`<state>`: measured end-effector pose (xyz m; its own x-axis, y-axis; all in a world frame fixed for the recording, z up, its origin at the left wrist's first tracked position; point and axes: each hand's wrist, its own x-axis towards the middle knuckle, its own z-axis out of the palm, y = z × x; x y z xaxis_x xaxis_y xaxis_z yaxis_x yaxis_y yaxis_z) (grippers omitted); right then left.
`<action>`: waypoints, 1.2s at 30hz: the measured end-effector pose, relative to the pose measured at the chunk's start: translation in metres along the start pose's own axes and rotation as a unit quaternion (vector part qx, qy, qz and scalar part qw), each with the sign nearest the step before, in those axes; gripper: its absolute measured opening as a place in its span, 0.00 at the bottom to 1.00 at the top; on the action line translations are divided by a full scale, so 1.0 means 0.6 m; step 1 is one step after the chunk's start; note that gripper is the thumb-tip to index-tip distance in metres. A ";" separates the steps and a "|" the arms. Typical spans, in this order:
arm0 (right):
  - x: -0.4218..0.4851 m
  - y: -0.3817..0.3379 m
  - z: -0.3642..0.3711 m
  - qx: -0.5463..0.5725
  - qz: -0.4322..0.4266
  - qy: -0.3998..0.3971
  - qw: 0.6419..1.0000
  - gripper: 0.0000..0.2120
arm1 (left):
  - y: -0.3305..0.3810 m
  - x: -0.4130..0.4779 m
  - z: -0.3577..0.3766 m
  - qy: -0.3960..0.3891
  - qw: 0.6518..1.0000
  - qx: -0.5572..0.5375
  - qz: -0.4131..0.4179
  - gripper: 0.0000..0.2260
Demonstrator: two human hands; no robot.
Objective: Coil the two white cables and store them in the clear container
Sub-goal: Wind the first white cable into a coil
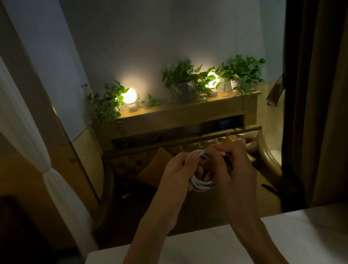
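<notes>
Left grip (177,171) clamped round white cable coil (200,185); right grip (234,168) pinched loose end (light, springy, likely to unwind). Best held across bundled loops, not single strand.

Dim home lounge, tufted sofa (203,144), globe lamps (129,95), potted plants (180,75)

No words, numbers or signs can be read here. The room is too dark to make out any.
</notes>
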<state>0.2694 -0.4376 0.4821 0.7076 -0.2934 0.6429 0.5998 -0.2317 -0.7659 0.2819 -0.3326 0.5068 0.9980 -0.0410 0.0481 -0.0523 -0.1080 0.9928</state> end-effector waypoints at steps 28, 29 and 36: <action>0.011 0.001 -0.024 0.048 0.210 -0.276 0.937 0.10 | -0.018 -0.041 -0.042 0.032 0.986 0.131 0.102 0.10; 0.009 0.001 -0.023 0.054 0.213 -0.276 0.936 0.11 | -0.019 -0.041 -0.042 0.053 0.982 0.140 0.113 0.09; -0.006 -0.002 -0.016 0.045 0.185 -0.314 0.930 0.27 | -0.021 -0.049 -0.030 0.095 0.954 0.204 0.198 0.12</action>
<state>0.2627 -0.4453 0.4805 0.9337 0.2686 0.2369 0.2802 -0.1358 -0.9503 0.2538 -0.3124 0.4951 0.8834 0.0180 0.4683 -0.3976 -0.5004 0.7691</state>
